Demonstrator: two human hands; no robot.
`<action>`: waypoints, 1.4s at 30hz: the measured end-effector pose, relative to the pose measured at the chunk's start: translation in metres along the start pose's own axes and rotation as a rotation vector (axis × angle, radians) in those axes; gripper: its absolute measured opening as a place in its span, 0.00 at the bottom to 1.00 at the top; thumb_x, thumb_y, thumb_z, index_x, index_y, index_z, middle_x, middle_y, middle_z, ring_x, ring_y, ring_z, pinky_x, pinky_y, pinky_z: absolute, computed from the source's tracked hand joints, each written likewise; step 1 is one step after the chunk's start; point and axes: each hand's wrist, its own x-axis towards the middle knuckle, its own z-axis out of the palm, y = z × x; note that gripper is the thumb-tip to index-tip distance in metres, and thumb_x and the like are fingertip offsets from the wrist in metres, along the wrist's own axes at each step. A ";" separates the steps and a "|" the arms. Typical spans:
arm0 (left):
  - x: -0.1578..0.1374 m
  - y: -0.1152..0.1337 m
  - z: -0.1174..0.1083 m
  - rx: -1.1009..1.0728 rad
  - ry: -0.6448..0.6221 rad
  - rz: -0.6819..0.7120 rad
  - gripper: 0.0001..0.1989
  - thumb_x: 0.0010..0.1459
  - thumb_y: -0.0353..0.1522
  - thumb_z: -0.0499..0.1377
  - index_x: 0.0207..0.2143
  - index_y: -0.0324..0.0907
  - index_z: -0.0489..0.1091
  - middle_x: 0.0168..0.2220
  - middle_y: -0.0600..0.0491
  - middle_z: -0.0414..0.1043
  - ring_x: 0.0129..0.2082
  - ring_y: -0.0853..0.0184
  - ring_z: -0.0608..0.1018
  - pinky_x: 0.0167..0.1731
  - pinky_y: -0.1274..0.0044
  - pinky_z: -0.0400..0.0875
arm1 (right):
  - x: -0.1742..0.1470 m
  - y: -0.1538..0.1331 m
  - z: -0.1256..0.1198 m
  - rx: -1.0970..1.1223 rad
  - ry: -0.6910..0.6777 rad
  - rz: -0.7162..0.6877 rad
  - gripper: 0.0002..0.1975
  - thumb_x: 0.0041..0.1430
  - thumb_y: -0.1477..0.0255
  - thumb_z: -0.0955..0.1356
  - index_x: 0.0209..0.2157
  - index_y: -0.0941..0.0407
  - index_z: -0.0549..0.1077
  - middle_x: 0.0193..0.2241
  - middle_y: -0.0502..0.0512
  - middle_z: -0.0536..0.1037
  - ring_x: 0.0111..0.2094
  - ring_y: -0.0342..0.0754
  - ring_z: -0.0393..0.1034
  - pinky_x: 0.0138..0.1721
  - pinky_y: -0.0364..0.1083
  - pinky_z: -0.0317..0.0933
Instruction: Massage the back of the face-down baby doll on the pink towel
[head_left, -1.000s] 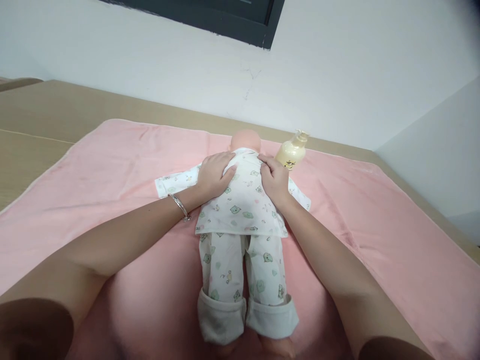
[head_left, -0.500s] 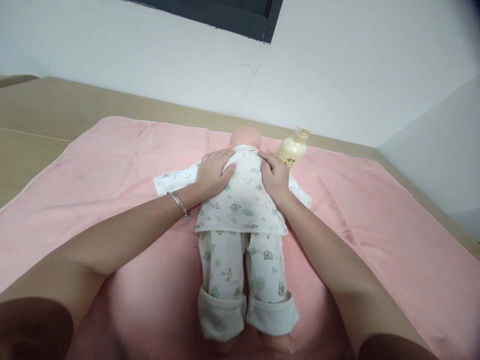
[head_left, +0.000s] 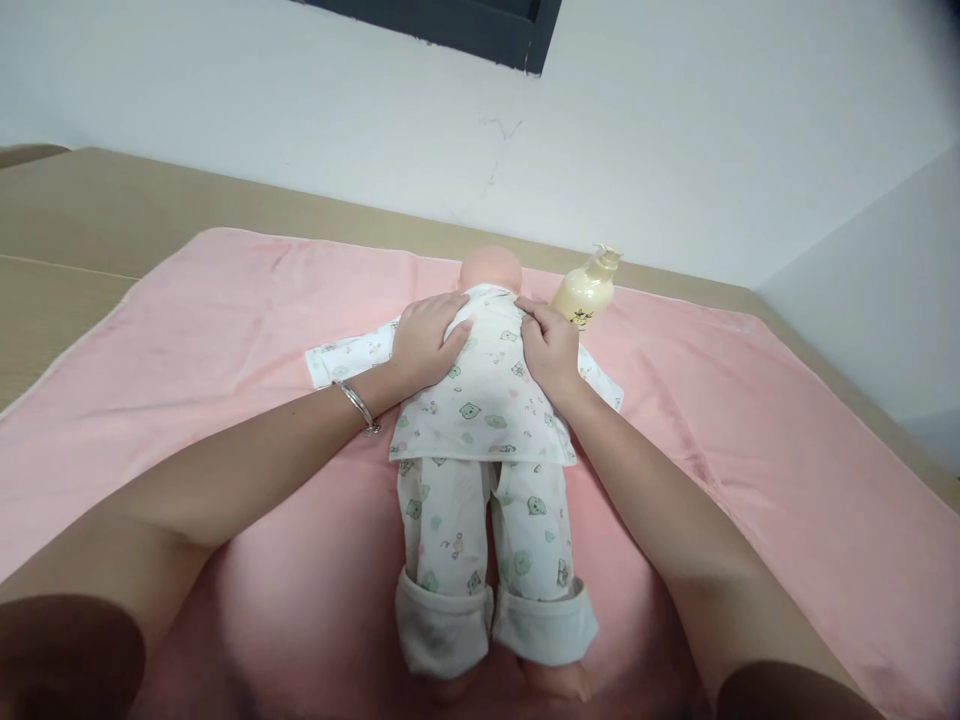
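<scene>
Along the middle of the pink cloth (head_left: pixel 810 430), with its head (head_left: pixel 491 268) toward the far edge and its feet (head_left: pixel 559 680) toward the near one, lies a doll (head_left: pixel 487 400), seemingly face down, as seen from the head camera. The step in hand looks like steady two-handed contact with its upper back: the left hand (head_left: pixel 429 345) lies open, palm down, thumb spread inward; the right hand (head_left: pixel 551 345) is open too, fingers loosely bent over the other shoulder. Neither seems to clutch fabric. Any move from this pose would, I judge, call for light, even pressure, as the loose shirt (head_left: pixel 484 430) could slide or bunch under the palms.

That shirt is thin white cotton-like cloth with small green animal prints, flaring at the hem; the matching trousers (head_left: pixel 454 520) end in thick, plain turned-up cuffs (head_left: pixel 442 625). The head is a smooth, rounded, plastic-looking dome. Near the cloth's far edge, just beyond the right hand, a glossy pale-yellow pump bottle (head_left: pixel 587 290) bulges at the shoulders. The cloth looks plush, softly creased, its rounded far-left corner lying on a smooth wood-toned table (head_left: pixel 97 210). A shiny metal bracelet (head_left: pixel 356 405) rings the left wrist.
</scene>
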 end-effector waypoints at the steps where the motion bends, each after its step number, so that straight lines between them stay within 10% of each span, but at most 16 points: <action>1: 0.000 0.000 0.000 -0.001 -0.001 -0.002 0.29 0.67 0.43 0.41 0.59 0.37 0.68 0.59 0.45 0.72 0.59 0.56 0.73 0.60 0.61 0.64 | 0.000 0.000 0.000 0.001 0.000 -0.001 0.19 0.58 0.72 0.61 0.44 0.53 0.80 0.47 0.53 0.83 0.51 0.54 0.76 0.57 0.58 0.67; 42: 0.000 0.000 0.004 0.010 0.007 -0.032 0.28 0.68 0.43 0.42 0.60 0.40 0.67 0.61 0.48 0.70 0.61 0.56 0.71 0.62 0.63 0.61 | 0.002 0.000 -0.002 -0.010 -0.006 0.012 0.19 0.57 0.72 0.61 0.42 0.50 0.81 0.45 0.49 0.83 0.49 0.55 0.76 0.54 0.59 0.69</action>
